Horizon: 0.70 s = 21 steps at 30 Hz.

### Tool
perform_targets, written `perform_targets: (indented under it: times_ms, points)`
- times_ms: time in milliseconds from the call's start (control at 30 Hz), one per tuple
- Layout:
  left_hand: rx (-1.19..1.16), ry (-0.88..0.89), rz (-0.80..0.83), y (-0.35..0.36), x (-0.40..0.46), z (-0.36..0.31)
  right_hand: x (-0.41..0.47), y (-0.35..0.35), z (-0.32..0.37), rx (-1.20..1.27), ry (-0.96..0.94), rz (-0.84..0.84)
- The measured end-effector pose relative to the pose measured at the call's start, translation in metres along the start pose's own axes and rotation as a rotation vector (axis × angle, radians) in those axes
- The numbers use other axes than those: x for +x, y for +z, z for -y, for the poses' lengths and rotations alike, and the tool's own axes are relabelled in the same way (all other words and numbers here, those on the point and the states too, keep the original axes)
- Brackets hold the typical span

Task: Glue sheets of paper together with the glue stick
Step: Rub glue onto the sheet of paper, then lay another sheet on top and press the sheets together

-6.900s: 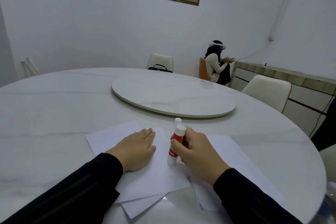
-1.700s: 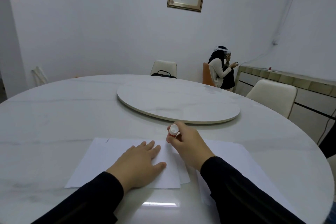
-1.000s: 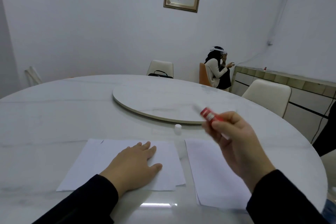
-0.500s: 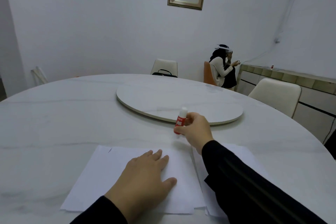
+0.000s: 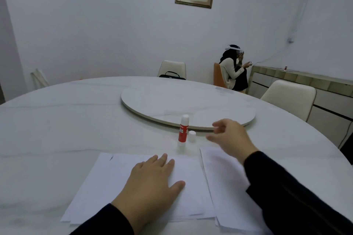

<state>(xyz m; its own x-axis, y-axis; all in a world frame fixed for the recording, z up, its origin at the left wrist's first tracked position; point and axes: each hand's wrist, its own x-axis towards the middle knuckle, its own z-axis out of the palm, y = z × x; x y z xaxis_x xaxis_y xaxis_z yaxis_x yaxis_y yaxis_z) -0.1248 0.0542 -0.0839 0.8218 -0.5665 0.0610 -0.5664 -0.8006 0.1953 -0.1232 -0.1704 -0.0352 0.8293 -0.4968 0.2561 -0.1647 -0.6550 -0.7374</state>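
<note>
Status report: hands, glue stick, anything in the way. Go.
Left hand flat on left paper stack. Right hand open, empty. Glue stick upright, uncapped, cap beside it. Nothing obstructing.

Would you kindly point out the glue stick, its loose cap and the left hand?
glue stick (image 5: 183, 133): head view, on its red label.
cap (image 5: 192, 136): head view, on its white side.
left hand (image 5: 150, 179): head view, on the back of the hand.

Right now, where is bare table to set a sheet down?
Bare table lies left of the glue stick, beyond the left stack. Crowded: cap beside the stick, right hand over the right stack, left hand flat on paper.
</note>
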Motion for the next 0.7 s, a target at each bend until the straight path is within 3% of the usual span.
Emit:
perform_targets:
  times_ms: [133, 233, 300, 433, 700]
  points:
    - [0.027, -0.001, -0.002, -0.001, 0.008, -0.004, -0.026, -0.06, -0.036, -0.496, 0.105, 0.357]
    - [0.04, 0.005, 0.01, -0.002, 0.014, -0.01, -0.045, -0.079, -0.054, -0.56, 0.147, 0.5]
    - [0.034, 0.008, 0.02, -0.001, 0.017, -0.016, -0.051, -0.083, -0.062, -0.505, 0.116, 0.465]
    - [0.033, 0.016, 0.035, 0.0, 0.019, -0.025, -0.056, -0.09, -0.072, -0.43, 0.084, 0.235]
    - [-0.007, 0.049, 0.045, 0.001, 0.018, -0.029, -0.055, -0.1, -0.083, -0.265, 0.133, 0.01]
